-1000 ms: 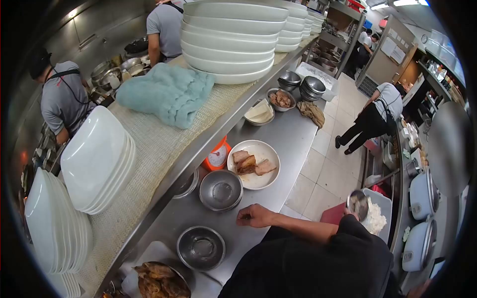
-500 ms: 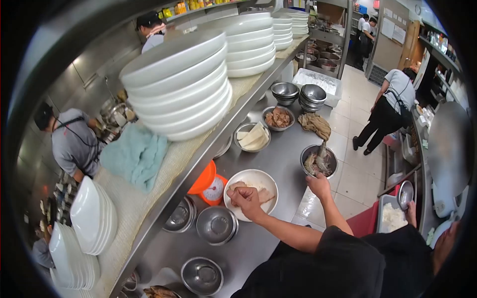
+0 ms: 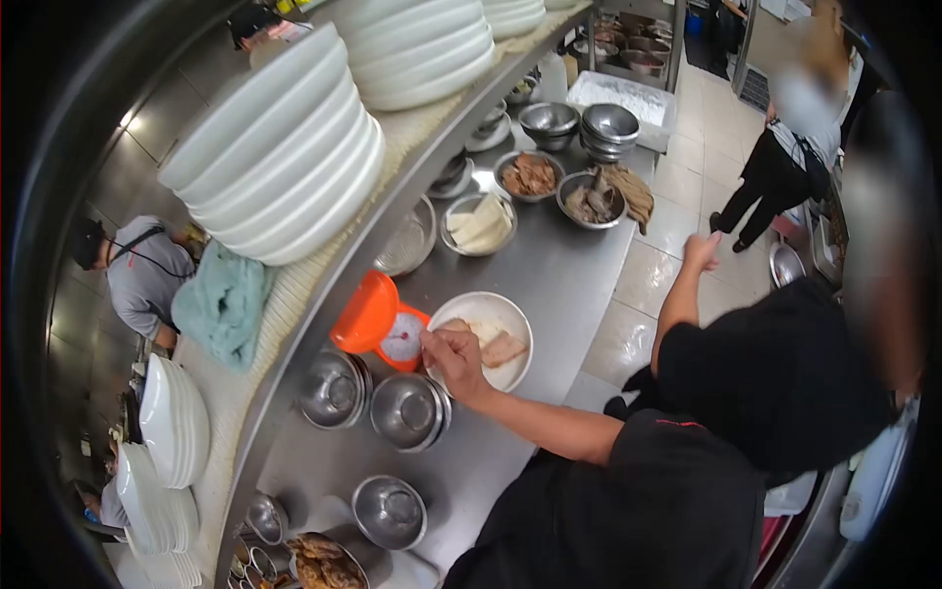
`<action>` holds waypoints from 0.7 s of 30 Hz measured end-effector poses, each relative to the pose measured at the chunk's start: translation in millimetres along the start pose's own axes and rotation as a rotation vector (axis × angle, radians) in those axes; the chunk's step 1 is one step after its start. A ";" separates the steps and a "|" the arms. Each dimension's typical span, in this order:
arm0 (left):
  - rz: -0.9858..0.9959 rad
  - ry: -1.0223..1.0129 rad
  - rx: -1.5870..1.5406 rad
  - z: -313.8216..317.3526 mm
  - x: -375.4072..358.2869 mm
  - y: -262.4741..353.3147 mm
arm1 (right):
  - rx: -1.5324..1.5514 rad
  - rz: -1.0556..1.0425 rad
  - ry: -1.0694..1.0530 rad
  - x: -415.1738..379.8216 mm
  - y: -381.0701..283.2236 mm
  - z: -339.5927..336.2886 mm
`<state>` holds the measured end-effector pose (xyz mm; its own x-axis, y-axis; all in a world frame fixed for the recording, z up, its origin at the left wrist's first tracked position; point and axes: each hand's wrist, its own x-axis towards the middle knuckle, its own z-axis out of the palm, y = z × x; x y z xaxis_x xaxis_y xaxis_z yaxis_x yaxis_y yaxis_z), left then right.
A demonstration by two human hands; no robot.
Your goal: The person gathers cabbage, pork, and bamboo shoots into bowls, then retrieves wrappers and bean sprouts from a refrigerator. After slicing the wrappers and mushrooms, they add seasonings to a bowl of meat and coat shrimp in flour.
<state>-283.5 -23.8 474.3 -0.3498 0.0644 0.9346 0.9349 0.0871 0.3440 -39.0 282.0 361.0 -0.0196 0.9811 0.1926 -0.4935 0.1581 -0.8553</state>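
Observation:
My right hand (image 3: 456,364) is closed in a pinch over the left rim of a white bowl (image 3: 527,339). Whatever may be between its fingertips is too small to make out. Inside the bowl lie pale pink pieces of meat or fish (image 3: 502,348). Just left of the hand is an orange scale (image 3: 414,314) with a round dial. Two stacks of metal bowls (image 3: 404,410) stand below it. My left hand is out of the frame.
A co-worker in black (image 3: 775,383) stands close on the right, one hand (image 3: 702,253) extended. Metal bowls hold white slices (image 3: 481,226), brown pieces (image 3: 530,175) and greyish food (image 3: 591,199). White plates (image 3: 285,147) crowd the upper shelf. Another person (image 3: 785,147) stands farther back.
The view has shifted. The co-worker's hand has left the bowl of greyish food, which now sits against the brown cloth. My right hand has moved to the white bowl's left rim.

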 end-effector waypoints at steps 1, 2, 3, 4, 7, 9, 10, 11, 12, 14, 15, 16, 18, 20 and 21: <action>-0.017 -0.080 -0.101 7.0 -8.8 11.0 | -0.009 0.017 0.013 -4.5 1.1 -3.9; -0.023 -0.156 -0.226 14.7 -24.5 20.7 | -0.013 0.030 0.018 -8.3 2.6 -8.2; -0.347 -0.363 -0.207 32.6 -27.5 61.6 | -0.018 0.038 0.020 -11.4 3.7 -12.9; -0.474 -0.552 -0.254 38.0 -44.5 62.8 | -0.032 0.040 0.041 -16.5 5.0 -19.2; -0.762 -0.805 -0.423 76.7 -101.5 95.7 | -0.081 0.031 0.107 -32.6 -4.4 -45.7; -0.823 -1.004 -0.523 90.1 -135.9 101.1 | -0.193 0.038 0.138 -44.6 -3.8 -81.1; -0.818 -1.020 -0.542 97.6 -143.8 105.0 | -0.283 0.085 0.192 -50.8 2.3 -101.8; -0.778 -1.200 -0.523 104.9 -150.8 112.4 | -0.376 0.139 0.245 -58.2 0.8 -121.2; -0.739 -1.378 -0.494 109.9 -157.5 119.7 | -0.390 0.145 0.260 -66.7 -8.0 -136.7; -0.594 -1.532 -0.518 127.8 -167.6 127.2 | -0.667 0.238 0.385 -78.5 -26.7 -166.3; -0.425 -1.658 -0.533 139.9 -168.9 132.7 | -0.728 0.255 0.442 -86.3 -28.5 -184.0; -0.312 -1.700 -0.528 149.7 -162.8 143.8 | -0.784 0.265 0.496 -95.8 -27.7 -200.9; -0.243 -1.719 -0.517 166.5 -169.8 152.9 | -0.835 0.321 0.610 -109.0 -32.5 -226.9; -0.173 -1.755 -0.495 181.8 -175.4 166.3 | -0.795 0.328 0.643 -112.3 -31.2 -245.7; -0.172 -1.761 -0.462 187.2 -177.8 174.6 | -0.762 0.352 0.675 -113.3 -29.7 -255.7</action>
<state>-69.2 166.0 351.2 0.2048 0.9627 -0.1768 0.7186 -0.0252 0.6950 200.2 194.7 241.6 0.5444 0.8071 -0.2285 0.1223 -0.3458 -0.9303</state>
